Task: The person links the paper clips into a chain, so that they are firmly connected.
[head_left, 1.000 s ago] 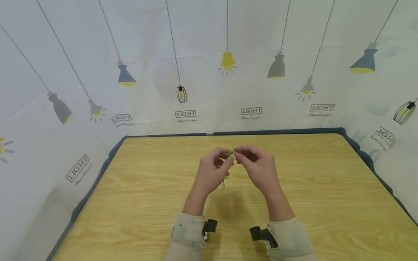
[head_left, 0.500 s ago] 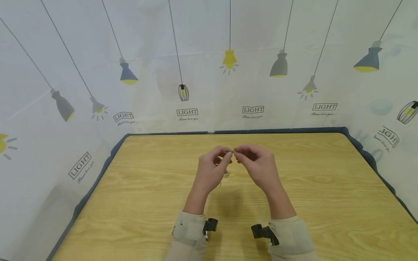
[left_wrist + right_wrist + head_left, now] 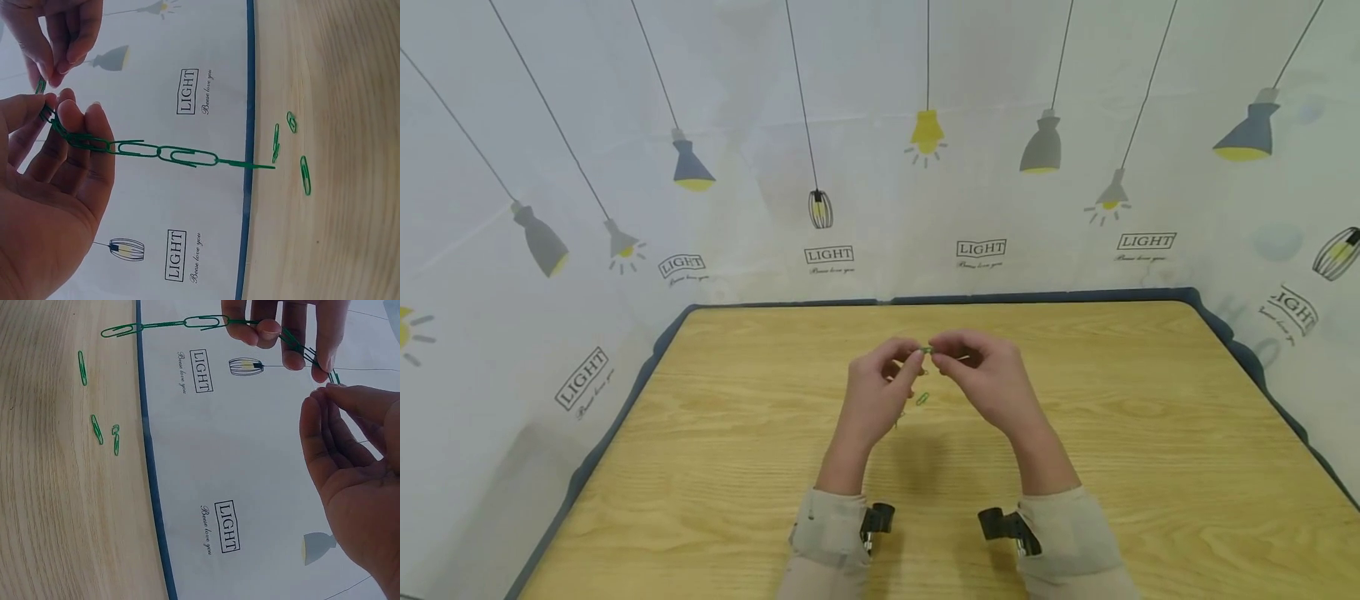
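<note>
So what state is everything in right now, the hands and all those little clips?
Left hand: pinching the chain.
Right hand: pinching the clip at the fingertips.
Green paper-clip chain: linked end to end, hanging down from the left hand.
Clip at the fingertips: held; whether it is hooked on, I can't tell.
Loose clips: lying on the table.

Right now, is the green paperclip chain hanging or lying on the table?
Hanging: the green paperclip chain dangles from the left hand, its lower part nearly straight.
</note>
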Motion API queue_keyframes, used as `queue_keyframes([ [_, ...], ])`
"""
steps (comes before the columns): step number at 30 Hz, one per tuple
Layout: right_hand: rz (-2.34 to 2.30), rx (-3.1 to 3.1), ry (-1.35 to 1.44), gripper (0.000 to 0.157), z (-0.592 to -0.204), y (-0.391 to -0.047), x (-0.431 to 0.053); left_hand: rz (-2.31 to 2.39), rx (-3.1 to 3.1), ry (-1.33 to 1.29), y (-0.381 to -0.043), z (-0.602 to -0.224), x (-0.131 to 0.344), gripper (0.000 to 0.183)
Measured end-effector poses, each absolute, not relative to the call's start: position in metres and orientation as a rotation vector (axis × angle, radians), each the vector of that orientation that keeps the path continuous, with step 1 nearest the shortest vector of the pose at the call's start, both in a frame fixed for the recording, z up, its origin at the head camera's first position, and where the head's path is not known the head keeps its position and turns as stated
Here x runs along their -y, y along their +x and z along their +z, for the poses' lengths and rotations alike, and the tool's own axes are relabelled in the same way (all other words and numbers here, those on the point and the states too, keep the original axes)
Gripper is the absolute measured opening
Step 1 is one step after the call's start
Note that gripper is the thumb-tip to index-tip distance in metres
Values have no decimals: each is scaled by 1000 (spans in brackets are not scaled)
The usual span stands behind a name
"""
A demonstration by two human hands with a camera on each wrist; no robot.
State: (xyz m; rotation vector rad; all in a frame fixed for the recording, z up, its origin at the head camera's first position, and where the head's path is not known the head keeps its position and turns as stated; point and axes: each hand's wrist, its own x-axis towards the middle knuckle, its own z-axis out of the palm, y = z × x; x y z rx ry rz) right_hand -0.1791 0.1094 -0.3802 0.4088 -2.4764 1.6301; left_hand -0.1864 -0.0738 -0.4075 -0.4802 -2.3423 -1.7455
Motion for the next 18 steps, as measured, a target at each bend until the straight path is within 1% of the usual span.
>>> queue_keyframes([
  [7,1627,2545,416,21,-386,-188,-113,-1741,2353,-452,-186,-409,77,21],
  [18,1735,2689,370,23,-413,-223,-121,-1759,2348,-426,-187,-409,83,22],
])
